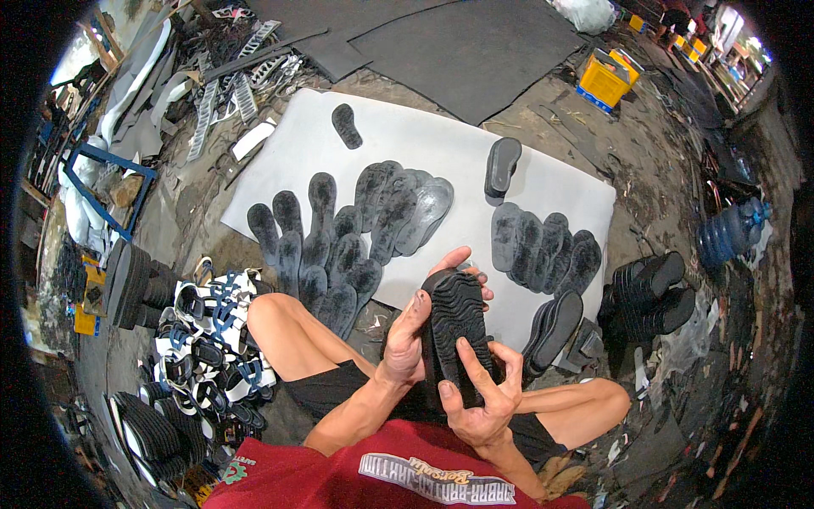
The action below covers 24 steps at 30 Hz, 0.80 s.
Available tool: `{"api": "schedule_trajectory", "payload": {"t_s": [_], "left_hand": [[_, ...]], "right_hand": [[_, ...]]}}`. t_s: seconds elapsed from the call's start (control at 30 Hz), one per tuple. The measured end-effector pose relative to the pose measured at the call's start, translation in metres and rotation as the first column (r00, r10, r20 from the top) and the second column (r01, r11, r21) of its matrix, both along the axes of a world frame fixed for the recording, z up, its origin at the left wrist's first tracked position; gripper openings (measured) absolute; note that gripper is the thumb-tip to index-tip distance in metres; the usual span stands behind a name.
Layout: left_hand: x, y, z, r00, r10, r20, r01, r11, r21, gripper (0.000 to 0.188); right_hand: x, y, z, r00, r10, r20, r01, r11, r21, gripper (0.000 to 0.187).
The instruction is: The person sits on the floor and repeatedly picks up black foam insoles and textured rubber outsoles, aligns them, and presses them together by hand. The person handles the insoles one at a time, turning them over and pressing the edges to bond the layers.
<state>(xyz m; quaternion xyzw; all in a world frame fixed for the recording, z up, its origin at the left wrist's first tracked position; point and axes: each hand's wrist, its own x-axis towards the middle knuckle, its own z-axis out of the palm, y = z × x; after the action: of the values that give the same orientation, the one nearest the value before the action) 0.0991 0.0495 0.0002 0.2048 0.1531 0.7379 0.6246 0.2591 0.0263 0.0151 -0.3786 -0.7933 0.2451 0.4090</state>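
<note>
A black shoe sole (pixel 456 305) with a wavy tread is held upright in front of me, tread side facing me. My left hand (pixel 405 339) grips its upper part, thumb on the near edge and fingers behind. My right hand (pixel 487 407) holds the lower part, with a finger and thumb against the tread. On the white sheet (pixel 441 136) beyond lie several dark insoles (pixel 343 254) on the left and a row of overlapping insoles (pixel 547 250) on the right. A stack of soles (pixel 504 163) stands behind that row, and a thick sole pile (pixel 551 331) sits near my right knee.
White and blue sandal uppers (pixel 220 322) are heaped by my left knee. Black soles (pixel 148 433) lie below them; more sole stacks (pixel 649 297) stand at right. Dark foam sheets (pixel 466 51), a yellow crate (pixel 604 81), a water jug (pixel 731 231) and a blue frame (pixel 140 199) surround me.
</note>
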Motion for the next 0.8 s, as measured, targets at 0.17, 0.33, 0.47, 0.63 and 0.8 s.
{"api": "schedule_trajectory", "payload": {"t_s": [0.17,0.33,0.47,0.63,0.8], "left_hand": [[-0.002,0.000,-0.002,1.000,-0.010,-0.009,0.010,1.000,0.007,0.089],[-0.003,0.002,0.001,1.000,-0.002,-0.027,0.002,1.000,-0.001,0.085],[-0.006,0.002,-0.002,0.998,0.000,-0.056,-0.001,1.000,-0.015,0.080],[-0.003,0.003,0.001,0.999,0.029,-0.031,-0.029,0.999,-0.026,0.065],[-0.012,0.006,-0.001,0.966,-0.103,0.237,0.099,0.995,0.027,0.047]], "right_hand": [[0.000,-0.001,0.001,1.000,0.013,-0.016,-0.014,0.998,-0.055,0.061],[0.001,0.002,0.000,1.000,0.021,-0.010,-0.022,0.997,-0.077,0.061],[0.000,0.004,0.000,0.999,0.039,-0.017,-0.041,0.994,-0.106,0.061],[0.001,0.004,-0.002,0.999,0.049,-0.006,-0.049,0.992,-0.118,0.061],[0.000,0.008,-0.002,0.998,0.070,-0.004,-0.069,0.984,-0.166,0.061]]}}
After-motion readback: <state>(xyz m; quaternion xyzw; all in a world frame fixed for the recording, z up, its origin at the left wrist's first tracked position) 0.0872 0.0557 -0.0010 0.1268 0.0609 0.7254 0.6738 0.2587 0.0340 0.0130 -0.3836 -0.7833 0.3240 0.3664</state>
